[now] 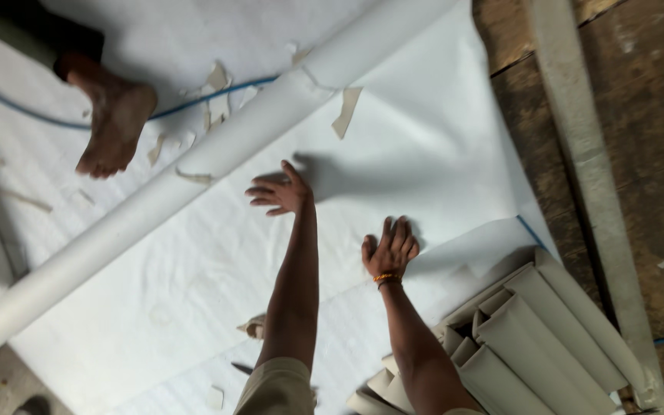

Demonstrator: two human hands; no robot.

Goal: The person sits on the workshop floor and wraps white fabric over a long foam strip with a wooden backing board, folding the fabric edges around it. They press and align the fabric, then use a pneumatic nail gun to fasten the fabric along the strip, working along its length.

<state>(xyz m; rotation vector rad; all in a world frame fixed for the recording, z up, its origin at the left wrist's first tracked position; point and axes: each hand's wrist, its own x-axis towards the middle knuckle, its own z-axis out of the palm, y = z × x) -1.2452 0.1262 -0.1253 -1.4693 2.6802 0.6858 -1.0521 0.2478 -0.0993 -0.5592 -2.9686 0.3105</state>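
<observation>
My left hand (279, 192) lies flat on a wide white sheet (416, 146), fingers spread toward a long white roll (194, 165) that runs diagonally across it. My right hand (390, 250), with an orange band at the wrist, presses palm down on the same sheet, a little nearer to me and to the right. Neither hand holds anything.
Another person's bare foot (113, 119) stands on the sheet at upper left, by a blue cord (194, 104). Torn tan paper scraps (345, 111) lie about the roll. A stack of folded tan pieces (532, 338) sits at lower right. Wooden boards (639, 154) border the right.
</observation>
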